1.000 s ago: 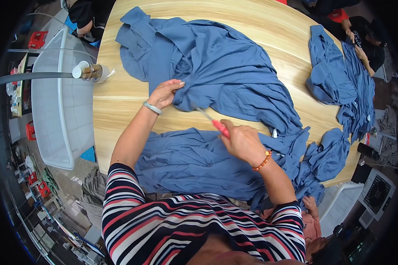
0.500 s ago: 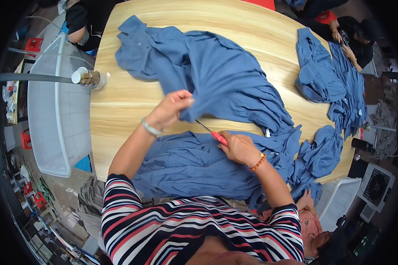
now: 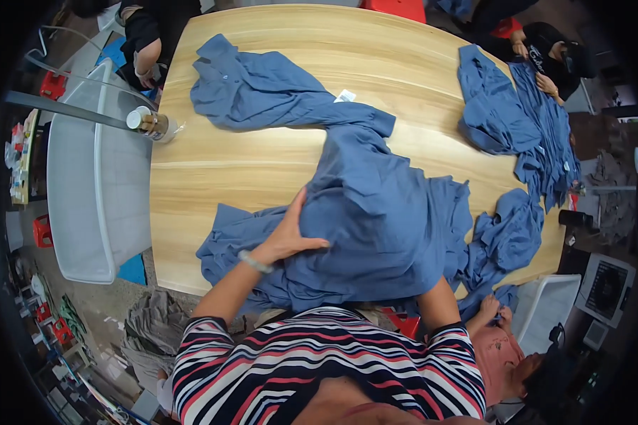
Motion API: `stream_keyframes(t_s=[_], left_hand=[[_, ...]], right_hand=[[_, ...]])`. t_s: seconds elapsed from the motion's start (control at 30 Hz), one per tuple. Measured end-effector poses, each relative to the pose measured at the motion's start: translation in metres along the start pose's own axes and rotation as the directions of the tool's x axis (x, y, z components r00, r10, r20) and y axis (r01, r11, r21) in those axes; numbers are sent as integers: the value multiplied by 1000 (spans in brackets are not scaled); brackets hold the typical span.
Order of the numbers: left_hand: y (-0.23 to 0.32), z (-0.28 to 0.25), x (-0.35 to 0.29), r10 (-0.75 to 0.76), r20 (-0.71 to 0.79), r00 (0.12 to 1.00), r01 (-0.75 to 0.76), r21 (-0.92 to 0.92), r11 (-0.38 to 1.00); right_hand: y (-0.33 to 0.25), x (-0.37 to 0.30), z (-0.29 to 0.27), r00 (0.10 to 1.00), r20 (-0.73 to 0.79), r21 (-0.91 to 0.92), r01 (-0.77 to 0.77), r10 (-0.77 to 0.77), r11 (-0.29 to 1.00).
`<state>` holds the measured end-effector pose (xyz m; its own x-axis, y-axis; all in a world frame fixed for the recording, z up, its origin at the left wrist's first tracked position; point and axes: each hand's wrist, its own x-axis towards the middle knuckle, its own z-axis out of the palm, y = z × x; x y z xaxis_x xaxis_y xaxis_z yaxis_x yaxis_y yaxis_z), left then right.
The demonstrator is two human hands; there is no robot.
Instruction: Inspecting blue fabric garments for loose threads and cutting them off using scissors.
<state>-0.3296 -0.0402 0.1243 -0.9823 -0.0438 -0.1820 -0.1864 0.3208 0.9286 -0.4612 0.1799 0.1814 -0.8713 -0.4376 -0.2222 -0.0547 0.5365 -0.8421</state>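
Observation:
A blue garment [image 3: 383, 212] lies bunched in front of me, its cloth raised in a loose mound near my body. My left hand [image 3: 288, 235] rests against the left side of this mound, thumb stretched out and apart from the fingers. The cloth covers my right hand; only the forearm shows, entering under the garment's lower right side. The red-handled tool is out of sight. More blue cloth [image 3: 237, 230] lies beneath and left of my left wrist. Farther up the table, another blue garment [image 3: 262, 92] is spread out, with a white label [image 3: 344, 96] beside it.
The wooden table [image 3: 220, 159] bears more blue garments [image 3: 500, 106] at right. A bottle [image 3: 152, 125] stands at the left edge, near a white tub [image 3: 81, 184] and a metal pole [image 3: 71, 113]. People work at the upper left, upper right and lower right, where another white tub [image 3: 546, 304] stands.
The garment has been pulled toward me and heaped over the nearer cloth. My left hand moved down and opened its pinch. My right hand and the red-handled tool have gone from sight.

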Motion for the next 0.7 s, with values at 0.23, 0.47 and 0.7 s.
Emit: stream_keyframes(t_s=[0.23,0.47,0.7], left_hand=[[27,48,29,100,357,929,73,-442,894],[108,89,-16,339,388,857,-78,-552,830],[141,20,-49,503,563,656,-54,-629,775]], right_hand=[[3,-42,-43,987,-160,-8,-29,27,1000],[22,-97,-121,930,-366,-101,-87,44,991],[54,-189,-214,872,-482,-302,-256,84,918]])
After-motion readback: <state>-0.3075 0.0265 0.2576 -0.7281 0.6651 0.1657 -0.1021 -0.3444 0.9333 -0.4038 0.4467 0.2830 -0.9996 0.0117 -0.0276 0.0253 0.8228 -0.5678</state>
